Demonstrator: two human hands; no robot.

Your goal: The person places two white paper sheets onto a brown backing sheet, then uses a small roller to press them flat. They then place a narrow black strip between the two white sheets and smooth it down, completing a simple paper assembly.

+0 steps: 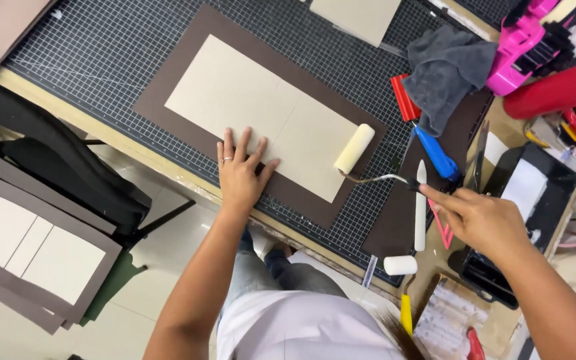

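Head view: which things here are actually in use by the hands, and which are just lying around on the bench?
In use:
left hand pressing flat on the cream boards
brown sheet under those boards
right hand holding the foam roller

Lying about:
grey cloth
blue-handled tool
white bone folder
small yellow-handled roller
pink tape dispenser
stacked finished covers

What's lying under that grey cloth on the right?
Under the grey cloth, a red tool and a blue handle stick out on the cutting mat. Their joining is covered.
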